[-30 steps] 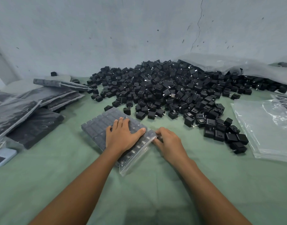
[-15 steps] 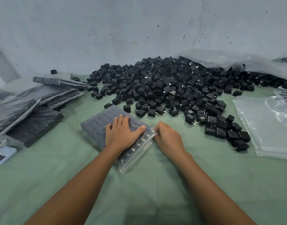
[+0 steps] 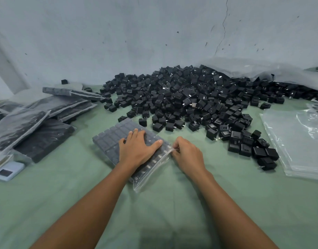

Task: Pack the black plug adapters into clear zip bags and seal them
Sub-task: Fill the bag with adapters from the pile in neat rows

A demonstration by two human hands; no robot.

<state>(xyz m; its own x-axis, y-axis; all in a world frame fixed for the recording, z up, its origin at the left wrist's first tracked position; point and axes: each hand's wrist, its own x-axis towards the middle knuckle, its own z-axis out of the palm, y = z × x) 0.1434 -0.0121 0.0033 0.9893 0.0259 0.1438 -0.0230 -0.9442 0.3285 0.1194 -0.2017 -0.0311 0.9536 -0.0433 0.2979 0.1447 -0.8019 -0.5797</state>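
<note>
Here, the left hand (image 3: 136, 150) is lying flat on top of the filled zip bag (image 3: 111, 139), its fingers straight and slightly spread and its thumb reaching out toward the right hand (image 3: 188, 155). The palm is pressing the bag down onto the green cloth (image 3: 154, 212). The right hand is curling its fingers and pinching the bag's clear mouth edge, just beside the left thumb tip. Inside the bag, black adapters are sitting in tidy rows, one layer deep. The bag is stretching out beyond the left fingertips and off to that hand's outer side. An unfilled strip of clear plastic is trailing back toward the person, between the two forearms.

Beyond both hands, a big pile of loose plug adapters (image 3: 190, 99) is spreading across the cloth up to the wall (image 3: 136, 33). A tongue of them is running down past the outer side of the right hand, near it but not touching. A crumpled plastic sheet (image 3: 262, 69) is draping over the far end of the pile. Further out on the right hand's side, a stack of empty clear bags (image 3: 298, 141) is lying flat. Well out from the left hand, several packed bags (image 3: 46, 114) are leaning on one another in a loose heap. A small white device (image 3: 8, 170) with a dark screen is resting near them, closer to the person.
</note>
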